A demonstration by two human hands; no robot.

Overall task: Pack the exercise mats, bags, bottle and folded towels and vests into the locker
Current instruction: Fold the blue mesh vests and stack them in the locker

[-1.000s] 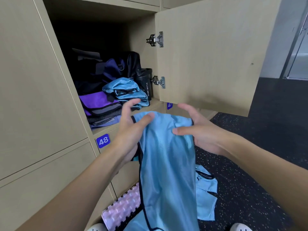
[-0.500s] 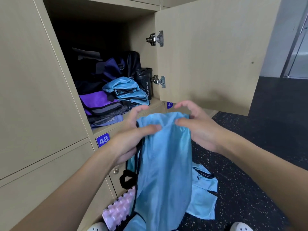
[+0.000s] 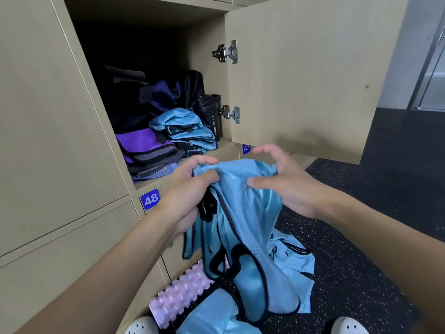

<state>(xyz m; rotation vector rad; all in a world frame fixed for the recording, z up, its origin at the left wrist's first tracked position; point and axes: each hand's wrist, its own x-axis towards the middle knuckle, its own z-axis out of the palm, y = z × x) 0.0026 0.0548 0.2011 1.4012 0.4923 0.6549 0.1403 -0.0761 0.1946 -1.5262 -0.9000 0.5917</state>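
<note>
Holding a light blue vest (image 3: 243, 213) with both hands in front of the open locker (image 3: 154, 183).

Pinching the bunched top edge with the left hand (image 3: 190, 189), thumb and fingers closed on the cloth; gripping the same edge with the right hand (image 3: 286, 186), thumb pressed on the cloth and fingers curled over it. Held just below the locker shelf and apart from it, with the lower part hanging toward the speckled floor (image 3: 361, 261). Seen inside the locker: folded blue vests (image 3: 185, 131) just beside a black bottle (image 3: 212, 116) at the right wall, purple towels (image 3: 144, 145) to their left, dark bags (image 3: 163, 95) behind. Seen on the floor below: a pink ridged mat (image 3: 183, 292) and a second blue vest (image 3: 212, 314) near it.
</note>
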